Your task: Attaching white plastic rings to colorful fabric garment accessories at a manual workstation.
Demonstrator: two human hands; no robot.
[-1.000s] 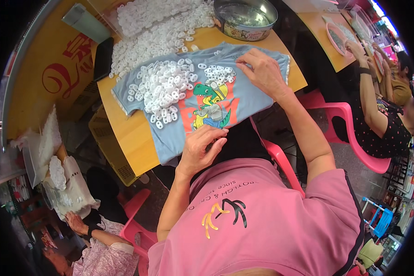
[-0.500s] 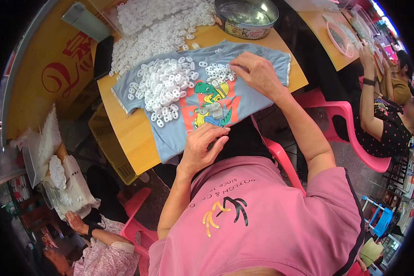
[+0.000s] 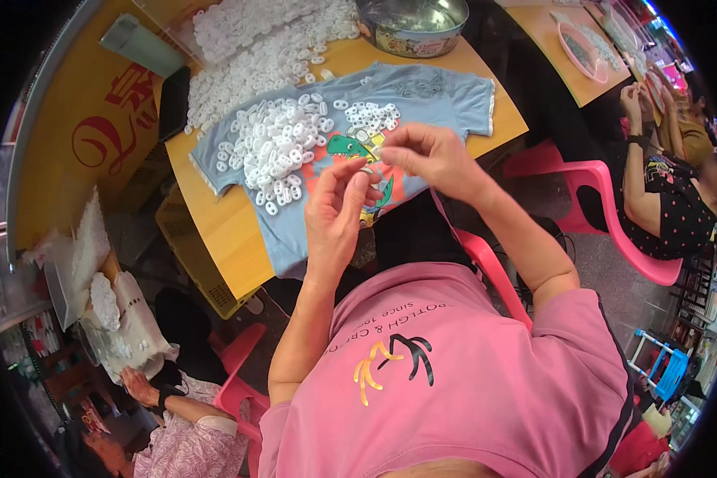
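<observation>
A grey-blue T-shirt with a cartoon dinosaur print lies spread over the table. On it are a heap of white oval plastic pieces with holes and, to the right, a smaller pile of little white pieces. Just over the print, my right hand pinches a small white piece between thumb and fingertips. My left hand is close beside it with thumb and fingers curled together; something tiny and pale shows at its fingertips, too small to name.
More white pieces cover the table's far side. A round metal tin stands at the back, a dark flat object and a pale bottle at the left. Co-workers sit to the left and right; a pink chair is at right.
My right hand has drawn back from the small pile toward me, now with a small white piece. My left hand has risen from the shirt's near edge to meet it.
</observation>
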